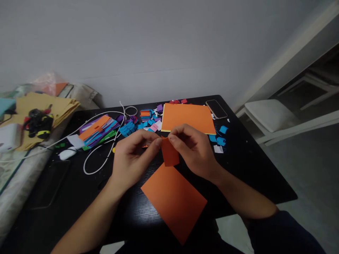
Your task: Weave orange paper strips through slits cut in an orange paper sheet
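Observation:
A small orange paper piece (170, 153) hangs between my two hands, above the black table. My left hand (135, 155) pinches its upper left corner between thumb and fingers. At its upper right, my right hand (194, 150) pinches the top edge, fingers curled. Below them a larger orange sheet (176, 201) lies turned at an angle near the table's front edge. Behind my hands rests a stack of orange sheets (188, 118) with a yellow edge showing under it.
Blue folded papers (128, 128), a colourful paper pile (99, 130) and a looping white cable (86, 160) lie on the left. A phone (216, 109) sits at the back right of the black table (254, 165). Brown envelopes (62, 106) are far left; a white chair (272, 114) stands right.

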A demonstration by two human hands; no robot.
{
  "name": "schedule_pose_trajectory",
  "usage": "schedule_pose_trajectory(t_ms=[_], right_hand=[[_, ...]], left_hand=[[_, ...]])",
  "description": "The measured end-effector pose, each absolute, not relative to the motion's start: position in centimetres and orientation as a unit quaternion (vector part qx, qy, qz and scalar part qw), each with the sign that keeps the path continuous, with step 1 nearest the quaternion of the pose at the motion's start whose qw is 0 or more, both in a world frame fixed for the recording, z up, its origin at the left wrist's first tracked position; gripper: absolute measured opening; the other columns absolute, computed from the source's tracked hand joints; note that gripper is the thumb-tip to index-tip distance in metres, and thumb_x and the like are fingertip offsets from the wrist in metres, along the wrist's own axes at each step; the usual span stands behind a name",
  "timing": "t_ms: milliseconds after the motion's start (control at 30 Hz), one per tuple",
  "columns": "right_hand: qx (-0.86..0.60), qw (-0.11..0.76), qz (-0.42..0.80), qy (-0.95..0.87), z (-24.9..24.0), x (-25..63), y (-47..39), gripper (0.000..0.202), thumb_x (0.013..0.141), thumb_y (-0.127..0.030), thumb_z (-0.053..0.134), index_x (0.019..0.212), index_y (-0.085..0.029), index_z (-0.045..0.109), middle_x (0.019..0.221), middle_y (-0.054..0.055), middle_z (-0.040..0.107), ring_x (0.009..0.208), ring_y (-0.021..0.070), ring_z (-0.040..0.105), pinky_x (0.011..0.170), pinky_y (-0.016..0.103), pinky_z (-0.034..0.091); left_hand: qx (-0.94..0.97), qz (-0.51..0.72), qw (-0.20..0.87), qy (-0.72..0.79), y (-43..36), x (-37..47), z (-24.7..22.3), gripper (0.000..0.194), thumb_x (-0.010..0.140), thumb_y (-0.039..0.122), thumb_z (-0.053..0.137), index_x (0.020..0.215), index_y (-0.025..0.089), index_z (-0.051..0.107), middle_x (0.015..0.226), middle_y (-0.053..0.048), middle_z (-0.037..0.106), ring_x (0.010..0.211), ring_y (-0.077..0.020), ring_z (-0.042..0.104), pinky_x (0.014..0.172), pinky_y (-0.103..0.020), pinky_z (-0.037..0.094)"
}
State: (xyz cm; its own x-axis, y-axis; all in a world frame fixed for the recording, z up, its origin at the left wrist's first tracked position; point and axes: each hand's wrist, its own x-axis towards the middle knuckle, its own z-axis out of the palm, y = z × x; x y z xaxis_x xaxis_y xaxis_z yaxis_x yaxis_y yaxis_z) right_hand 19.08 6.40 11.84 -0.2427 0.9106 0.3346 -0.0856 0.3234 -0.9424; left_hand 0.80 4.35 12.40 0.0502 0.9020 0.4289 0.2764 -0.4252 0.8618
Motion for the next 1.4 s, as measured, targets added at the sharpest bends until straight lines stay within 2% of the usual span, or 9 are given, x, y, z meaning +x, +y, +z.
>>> schedule_pose_trajectory(t_ms=[100, 433, 633, 833, 1033, 1167, 1400], right_hand=[[-0.321, 0.511, 0.478, -0.638, 11.73, 19.26, 6.47, 0.01, 0.099, -0.026, 0.066, 0.091, -0.02, 0.068, 0.084, 0.0, 0.066, 0.077, 0.0123, 0.062, 0.07, 0.025, 0.052], [-0.336, 0.497, 0.538, -0.593, 11.93, 19.08, 6.73, 0.016, 0.093, -0.036, 0.077, 0.092, -0.02, 0.074, 0.087, 0.001, 0.074, 0.079, 0.0142, 0.069, 0.071, 0.025, 0.056], [-0.337, 0.495, 0.53, -0.6, 12.23, 19.27, 6.72, 0.024, 0.092, -0.04, 0.077, 0.081, -0.02, 0.073, 0.075, -0.001, 0.067, 0.069, 0.0124, 0.06, 0.063, 0.025, 0.049], [-0.326, 0.496, 0.536, -0.6, 12.4, 19.39, 6.89, 0.023, 0.093, -0.038, 0.077, 0.08, -0.02, 0.072, 0.075, -0.001, 0.065, 0.07, 0.0122, 0.058, 0.064, 0.025, 0.047], [-0.349, 0.488, 0.493, -0.63, 12.37, 19.47, 6.83, 0.031, 0.1, -0.043, 0.067, 0.08, -0.02, 0.07, 0.073, -0.001, 0.061, 0.068, 0.0126, 0.054, 0.062, 0.026, 0.044], [-0.359, 0.502, 0.462, -0.637, 12.27, 19.41, 6.76, 0.03, 0.098, -0.043, 0.069, 0.08, -0.019, 0.068, 0.071, -0.002, 0.06, 0.065, 0.0119, 0.052, 0.058, 0.026, 0.04], [-0.373, 0.48, 0.496, -0.621, 12.44, 19.38, 6.76, 0.04, 0.097, -0.052, 0.068, 0.074, -0.019, 0.064, 0.069, -0.002, 0.054, 0.065, 0.0122, 0.048, 0.057, 0.026, 0.04]], left_hand=[[0.649, 0.529, 0.314, 0.448, 4.35, 0.74, 12.36, 0.007, 0.094, 0.019, 0.072, 0.087, 0.021, 0.073, 0.078, 0.002, 0.07, 0.071, -0.0099, 0.062, 0.067, -0.022, 0.05], [0.604, 0.538, 0.345, 0.476, 4.69, 0.62, 12.2, 0.01, 0.094, 0.028, 0.072, 0.088, 0.021, 0.073, 0.07, 0.001, 0.066, 0.06, -0.0113, 0.058, 0.055, -0.023, 0.047], [0.623, 0.526, 0.345, 0.464, 4.78, 0.62, 12.35, 0.011, 0.095, 0.024, 0.069, 0.084, 0.019, 0.07, 0.072, 0.001, 0.066, 0.064, -0.0121, 0.059, 0.06, -0.023, 0.047], [0.64, 0.508, 0.349, 0.458, 4.73, 0.36, 12.58, 0.012, 0.096, 0.024, 0.068, 0.086, 0.019, 0.07, 0.073, 0.001, 0.065, 0.065, -0.0119, 0.057, 0.061, -0.024, 0.046], [0.647, 0.514, 0.334, 0.454, 4.74, 0.16, 12.4, 0.012, 0.096, 0.025, 0.069, 0.085, 0.02, 0.071, 0.073, 0.001, 0.066, 0.066, -0.0122, 0.058, 0.061, -0.024, 0.046], [0.651, 0.509, 0.333, 0.455, 4.77, 0.09, 12.24, 0.013, 0.097, 0.027, 0.069, 0.086, 0.02, 0.07, 0.073, 0.001, 0.065, 0.065, -0.0119, 0.058, 0.06, -0.023, 0.046], [0.644, 0.502, 0.345, 0.464, 4.88, 0.21, 12.18, 0.016, 0.098, 0.029, 0.067, 0.086, 0.019, 0.069, 0.071, 0.0, 0.065, 0.062, -0.0119, 0.058, 0.058, -0.023, 0.046]])
